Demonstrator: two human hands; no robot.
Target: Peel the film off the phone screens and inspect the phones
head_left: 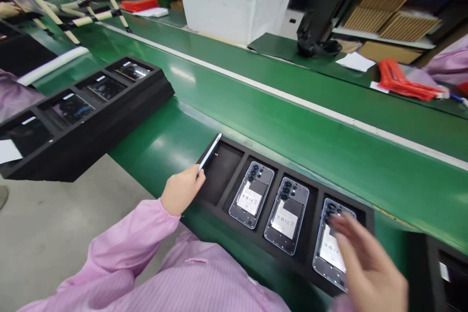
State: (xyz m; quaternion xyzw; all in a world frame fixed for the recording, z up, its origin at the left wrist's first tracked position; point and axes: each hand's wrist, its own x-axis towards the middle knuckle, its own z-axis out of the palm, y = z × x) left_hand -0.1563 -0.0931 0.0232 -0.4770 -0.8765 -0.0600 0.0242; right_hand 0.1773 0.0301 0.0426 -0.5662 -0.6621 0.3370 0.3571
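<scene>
My left hand [183, 187] is closed around the lower end of a phone [210, 153], which stands edge-on over the leftmost compartment of a black foam tray [239, 147]. That compartment shows its bare black floor. Three phones without back covers lie in the other compartments: one phone [252, 194], a middle phone [287, 214] and a right phone [331, 246]. Their camera lenses and white labels face up. Over the right phone is my right hand [369, 263], slightly blurred, fingers stretched out and thumb apart, hiding part of it; nothing shows in its grasp.
At left, another black foam tray [120, 112] holds several dark phones. Part of a further black tray [431, 258] shows at lower right. A white strip [292, 95] runs along the green bench [252, 107]. Red bags [402, 80] lie across it, near a person's pink sleeve [451, 63].
</scene>
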